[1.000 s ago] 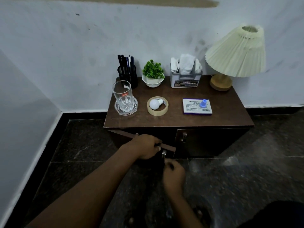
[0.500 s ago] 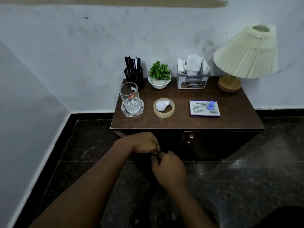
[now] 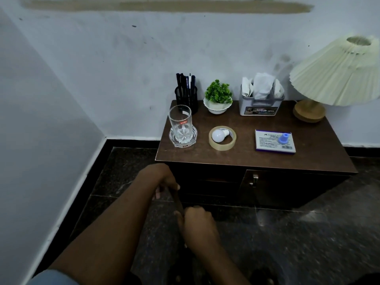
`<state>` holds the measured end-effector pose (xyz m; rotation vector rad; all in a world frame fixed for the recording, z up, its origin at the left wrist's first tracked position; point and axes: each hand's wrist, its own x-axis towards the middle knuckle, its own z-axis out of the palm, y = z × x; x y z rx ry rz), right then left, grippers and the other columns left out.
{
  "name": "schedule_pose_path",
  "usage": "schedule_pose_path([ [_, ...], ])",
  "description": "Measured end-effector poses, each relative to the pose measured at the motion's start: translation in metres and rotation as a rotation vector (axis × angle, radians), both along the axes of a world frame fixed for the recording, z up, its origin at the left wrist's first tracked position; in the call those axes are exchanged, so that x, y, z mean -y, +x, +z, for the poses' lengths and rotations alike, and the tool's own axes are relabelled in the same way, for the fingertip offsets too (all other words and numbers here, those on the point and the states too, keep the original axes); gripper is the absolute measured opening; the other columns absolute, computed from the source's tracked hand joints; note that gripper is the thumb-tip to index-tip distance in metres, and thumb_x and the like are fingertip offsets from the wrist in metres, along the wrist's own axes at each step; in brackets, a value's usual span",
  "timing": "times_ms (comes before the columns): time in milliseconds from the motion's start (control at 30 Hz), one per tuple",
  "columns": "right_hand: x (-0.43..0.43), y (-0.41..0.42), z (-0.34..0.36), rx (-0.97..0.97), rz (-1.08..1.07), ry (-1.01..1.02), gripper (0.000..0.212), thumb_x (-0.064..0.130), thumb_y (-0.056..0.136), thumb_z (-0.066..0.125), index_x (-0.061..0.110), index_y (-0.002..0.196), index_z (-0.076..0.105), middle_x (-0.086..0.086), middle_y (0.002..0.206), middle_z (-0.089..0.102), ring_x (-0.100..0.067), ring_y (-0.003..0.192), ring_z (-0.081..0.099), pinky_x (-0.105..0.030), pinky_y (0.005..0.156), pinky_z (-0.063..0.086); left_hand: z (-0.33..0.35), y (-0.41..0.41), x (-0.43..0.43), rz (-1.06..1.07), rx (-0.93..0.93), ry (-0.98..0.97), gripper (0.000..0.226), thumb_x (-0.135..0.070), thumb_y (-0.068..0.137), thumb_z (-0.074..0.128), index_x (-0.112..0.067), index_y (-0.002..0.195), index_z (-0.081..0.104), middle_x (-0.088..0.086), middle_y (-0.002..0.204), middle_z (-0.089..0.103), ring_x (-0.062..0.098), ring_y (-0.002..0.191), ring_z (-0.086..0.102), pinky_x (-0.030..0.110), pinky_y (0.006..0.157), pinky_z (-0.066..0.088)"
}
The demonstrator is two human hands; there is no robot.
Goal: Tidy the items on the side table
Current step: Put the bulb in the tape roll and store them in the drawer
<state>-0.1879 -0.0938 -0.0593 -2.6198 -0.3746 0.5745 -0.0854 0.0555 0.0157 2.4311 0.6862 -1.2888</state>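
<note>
Side table stands right of centre against the wall, on a dark stone floor.

Back row, left to right:
- black pen holder with pens upright
- small green plant in a white bowl
- grey tissue holder
- lamp with a pleated cream shade, at the right edge of the frame

Front row, left to right:
- clear glass, upright on a cut-glass coaster
- tape roll, lying flat, with a white bulb resting inside its ring
- flat white-and-purple box, with a small blue cap standing on it

The items are well apart from one another (each resting pair excepted).

Below the table top, at lower centre of the frame, the left cabinet door stands swung out and is seen edge-on. The left hand has its fingers clenched over the door's far upper edge. The right hand has its fingers curled at the near end of the same edge, thumb pressed against it. The right door is closed, with its metal handle visible. Neither hand touches any item on the table top.
</note>
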Motion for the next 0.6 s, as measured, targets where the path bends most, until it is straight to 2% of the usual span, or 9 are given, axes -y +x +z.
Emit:
schedule_pose_path([
  [67,-0.009,-0.007,-0.003,-0.04,-0.022,0.029,0.05,0.055,0.103,0.04,0.014,0.108,0.068,-0.012,0.114,0.064,-0.033,0.103,0.066,-0.035,0.076,0.049,-0.008,-0.002,-0.006,0.089,-0.003,-0.049,0.053,-0.04,0.101,0.064,0.009,0.121,0.056,0.024,0.1,0.073,0.038,0.096,0.075,0.047,0.098,0.058],
  [133,-0.021,-0.014,-0.007,-0.087,-0.059,0.073,0.049,0.056,0.102,0.041,0.015,0.112,0.065,-0.012,0.12,0.06,-0.035,0.108,0.063,-0.038,0.082,0.051,-0.014,-0.002,-0.013,0.153,0.034,-0.082,0.054,-0.032,0.1,0.066,0.008,0.134,0.053,0.031,0.121,0.068,0.042,0.114,0.069,0.05,0.101,0.056],
  [167,-0.029,-0.017,-0.01,-0.097,-0.075,0.094,0.048,0.056,0.102,0.042,0.015,0.114,0.064,-0.011,0.123,0.059,-0.036,0.109,0.063,-0.04,0.084,0.051,-0.017,-0.002,-0.017,0.178,0.085,-0.101,0.049,-0.026,0.099,0.068,0.006,0.134,0.054,0.032,0.122,0.067,0.042,0.113,0.069,0.053,0.1,0.056],
  [233,-0.042,-0.021,-0.015,-0.085,-0.109,0.118,0.045,0.053,0.101,0.042,0.016,0.119,0.061,-0.01,0.125,0.057,-0.035,0.11,0.063,-0.041,0.086,0.052,-0.021,-0.002,-0.024,0.224,0.165,-0.151,0.036,-0.016,0.099,0.068,0.004,0.127,0.056,0.033,0.109,0.068,0.043,0.098,0.072,0.055,0.092,0.06],
  [300,-0.051,-0.02,-0.021,-0.033,-0.161,0.144,0.047,0.049,0.102,0.042,0.016,0.132,0.056,-0.009,0.133,0.055,-0.031,0.118,0.059,-0.039,0.094,0.049,-0.024,-0.003,-0.028,0.235,0.169,-0.172,0.019,-0.014,0.102,0.064,0.001,0.112,0.058,0.025,0.085,0.066,0.033,0.074,0.068,0.045,0.072,0.063],
  [367,-0.059,-0.015,-0.028,-0.026,-0.207,0.248,0.058,0.042,0.103,0.045,0.013,0.153,0.039,-0.008,0.149,0.046,-0.029,0.133,0.047,-0.037,0.109,0.04,-0.026,-0.001,-0.03,0.241,0.141,-0.171,0.015,-0.015,0.104,0.061,-0.003,0.095,0.057,0.018,0.075,0.061,0.024,0.063,0.063,0.034,0.056,0.059],
  [433,-0.069,-0.013,-0.033,-0.131,-0.256,0.489,0.068,0.029,0.102,0.052,0.014,0.161,0.024,-0.007,0.162,0.033,-0.026,0.147,0.034,-0.036,0.12,0.03,-0.026,0.0,-0.031,0.236,0.137,-0.167,0.014,-0.013,0.103,0.061,0.0,0.098,0.058,0.02,0.078,0.062,0.025,0.064,0.062,0.037,0.065,0.06],
  [500,-0.083,-0.017,-0.036,-0.236,-0.305,0.686,0.077,0.017,0.097,0.058,0.015,0.163,0.017,-0.004,0.167,0.025,-0.019,0.154,0.025,-0.036,0.124,0.024,-0.027,0.0,-0.035,0.249,0.148,-0.168,0.021,-0.009,0.101,0.064,0.004,0.117,0.059,0.029,0.095,0.067,0.03,0.071,0.064,0.047,0.081,0.06],
  [600,-0.103,-0.026,-0.042,-0.327,-0.355,0.798,0.091,0.015,0.095,0.063,0.016,0.164,0.004,-0.001,0.171,0.009,-0.015,0.157,0.01,-0.035,0.128,0.015,-0.03,0.0,-0.042,0.273,0.19,-0.168,0.034,-0.007,0.096,0.07,0.007,0.125,0.06,0.034,0.123,0.065,0.038,0.094,0.068,0.054,0.095,0.058],
])
